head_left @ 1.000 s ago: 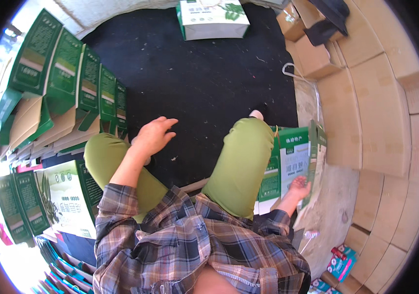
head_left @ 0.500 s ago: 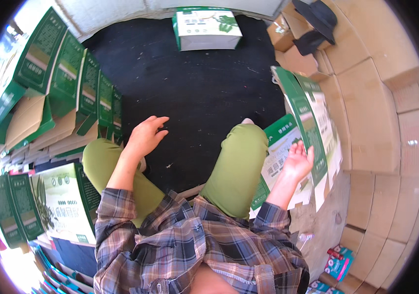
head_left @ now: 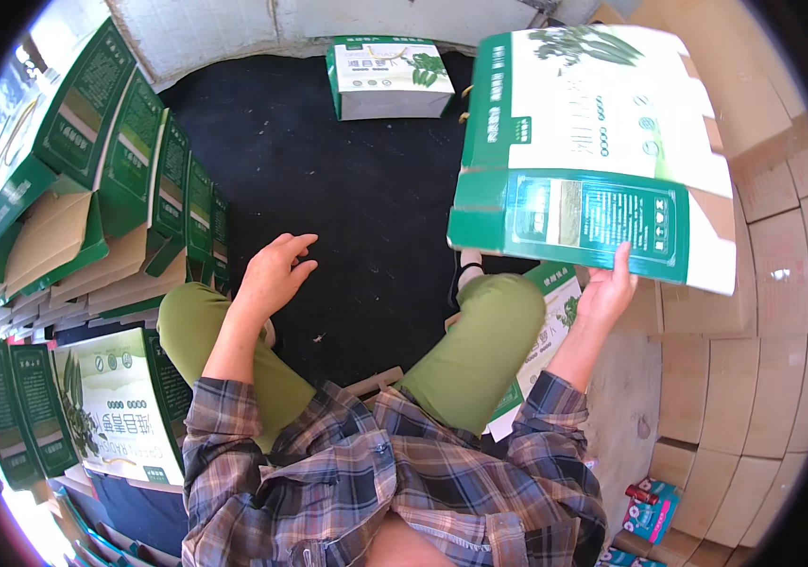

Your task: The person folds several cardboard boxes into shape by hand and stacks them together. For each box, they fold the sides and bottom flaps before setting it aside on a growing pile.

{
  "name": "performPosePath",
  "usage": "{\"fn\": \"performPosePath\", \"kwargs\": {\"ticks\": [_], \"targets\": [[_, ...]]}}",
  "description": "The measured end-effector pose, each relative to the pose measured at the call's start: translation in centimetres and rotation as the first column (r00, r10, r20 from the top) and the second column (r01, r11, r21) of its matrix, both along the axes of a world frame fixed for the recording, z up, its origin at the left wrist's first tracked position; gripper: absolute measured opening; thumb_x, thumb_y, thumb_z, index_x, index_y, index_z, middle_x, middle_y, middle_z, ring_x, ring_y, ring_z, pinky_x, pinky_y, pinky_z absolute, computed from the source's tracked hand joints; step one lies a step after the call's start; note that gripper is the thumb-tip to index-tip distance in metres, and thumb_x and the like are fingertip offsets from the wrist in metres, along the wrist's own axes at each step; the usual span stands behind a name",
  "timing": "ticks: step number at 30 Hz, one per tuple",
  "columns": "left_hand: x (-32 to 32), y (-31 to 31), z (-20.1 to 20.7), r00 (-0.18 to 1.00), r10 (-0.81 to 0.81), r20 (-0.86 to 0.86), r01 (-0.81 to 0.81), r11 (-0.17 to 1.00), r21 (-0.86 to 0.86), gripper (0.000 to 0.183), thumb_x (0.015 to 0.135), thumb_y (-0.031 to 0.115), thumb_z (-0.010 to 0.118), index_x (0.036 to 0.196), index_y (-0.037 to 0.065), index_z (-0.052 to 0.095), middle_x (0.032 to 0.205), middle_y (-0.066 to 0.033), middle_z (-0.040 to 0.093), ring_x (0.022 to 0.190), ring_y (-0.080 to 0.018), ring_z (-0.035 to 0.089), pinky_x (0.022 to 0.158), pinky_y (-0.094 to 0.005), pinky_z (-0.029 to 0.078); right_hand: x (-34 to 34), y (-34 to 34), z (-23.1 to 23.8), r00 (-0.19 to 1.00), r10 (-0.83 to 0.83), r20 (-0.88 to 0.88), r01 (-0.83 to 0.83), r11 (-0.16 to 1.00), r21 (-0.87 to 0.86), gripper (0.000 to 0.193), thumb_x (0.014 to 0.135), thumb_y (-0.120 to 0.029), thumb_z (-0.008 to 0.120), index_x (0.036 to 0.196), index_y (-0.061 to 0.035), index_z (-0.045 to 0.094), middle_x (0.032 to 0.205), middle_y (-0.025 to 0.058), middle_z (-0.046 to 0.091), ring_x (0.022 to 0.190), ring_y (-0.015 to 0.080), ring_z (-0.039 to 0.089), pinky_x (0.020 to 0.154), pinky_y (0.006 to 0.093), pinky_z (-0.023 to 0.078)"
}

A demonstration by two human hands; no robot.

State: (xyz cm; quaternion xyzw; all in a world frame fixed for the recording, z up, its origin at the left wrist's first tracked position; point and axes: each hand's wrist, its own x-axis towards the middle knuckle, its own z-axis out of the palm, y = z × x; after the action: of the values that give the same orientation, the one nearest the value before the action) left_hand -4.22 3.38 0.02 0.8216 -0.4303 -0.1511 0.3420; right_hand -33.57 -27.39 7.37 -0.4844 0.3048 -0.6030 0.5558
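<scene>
My right hand [head_left: 609, 288] grips the near edge of a green and white carton [head_left: 598, 123], raised beyond my right knee. The carton is still largely flat, with unfolded flaps along its right side. Under my right forearm, another flat green and white carton [head_left: 546, 345] lies beside my leg, partly hidden. My left hand [head_left: 276, 274] hovers above the black mat [head_left: 357, 189] near my left knee. It holds nothing, and its fingers are loosely apart.
On the left stand several green cartons [head_left: 120, 161] in a row, open ends facing me. Nearer is a white and green carton [head_left: 120, 397]. A closed-up carton [head_left: 395, 104] sits at the mat's far edge. Brown cardboard boxes [head_left: 725, 397] line the right, with a colourful packet [head_left: 650, 515] below.
My right hand has taken hold of a carton from the stack at my right and lifted it up and forward. The left hand has barely moved.
</scene>
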Motion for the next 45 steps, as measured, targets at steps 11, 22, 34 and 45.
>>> {"fn": "performPosePath", "kwargs": {"ticks": [11, 22, 34, 45], "targets": [[6.6, 1.8, 0.1, 0.858, 0.333, -0.392, -0.479, 0.795, -0.372, 0.044, 0.086, 0.013, 0.065, 0.128, 0.005, 0.055, 0.112, -0.0062, 0.062, 0.1, -0.0147, 0.057, 0.09, -0.0292, 0.046, 7.0, -3.2, -0.4, 0.934, 0.339, -0.113, -0.355, 0.918, -0.175, 0.03, 0.094, -0.015, 0.058, 0.118, 0.003, 0.059, 0.112, 0.0045, 0.062, 0.098, 0.0122, 0.055, 0.09, 0.0283, 0.041], [12.5, 3.5, 1.1, 0.672, 0.083, -0.736, -0.683, 0.452, -0.573, 0.036, 0.093, 0.018, 0.059, 0.124, 0.0, 0.052, 0.119, -0.0085, 0.06, 0.11, -0.0164, 0.055, 0.094, -0.0297, 0.041, 9.0, -3.6, -3.6, 0.833, 0.521, -0.187, -0.546, 0.828, -0.124, 0.026, 0.092, -0.009, 0.059, 0.115, 0.0019, 0.061, 0.106, 0.0053, 0.065, 0.095, 0.0108, 0.058, 0.086, 0.0254, 0.044], [8.4, 1.5, -1.2, 0.672, 0.078, -0.736, -0.64, 0.562, -0.525, 0.02, 0.086, 0.007, 0.066, 0.105, 0.004, 0.061, 0.097, -0.0023, 0.066, 0.088, -0.0104, 0.058, 0.083, -0.0268, 0.044, 13.4, -4.4, -7.4, 0.624, -0.045, -0.78, -0.184, 0.962, -0.203, 0.102, 0.076, -0.042, 0.077, 0.145, 0.0054, 0.019, 0.14, 0.027, 0.031, 0.131, 0.034, 0.034, 0.109, 0.0408, 0.027], [6.1, 0.8, -0.8, 0.673, -0.001, -0.739, -0.613, 0.558, -0.559, 0.02, 0.084, 0.007, 0.068, 0.104, 0.008, 0.062, 0.098, -0.0001, 0.065, 0.093, -0.0104, 0.056, 0.091, -0.0296, 0.04, 12.7, -4.4, -9.4, 0.604, 0.057, -0.795, -0.114, 0.993, -0.015, 0.114, 0.068, -0.039, 0.08, 0.149, -0.0004, 0.008, 0.146, 0.0279, 0.021, 0.138, 0.0358, 0.023, 0.112, 0.0416, 0.022]]}}
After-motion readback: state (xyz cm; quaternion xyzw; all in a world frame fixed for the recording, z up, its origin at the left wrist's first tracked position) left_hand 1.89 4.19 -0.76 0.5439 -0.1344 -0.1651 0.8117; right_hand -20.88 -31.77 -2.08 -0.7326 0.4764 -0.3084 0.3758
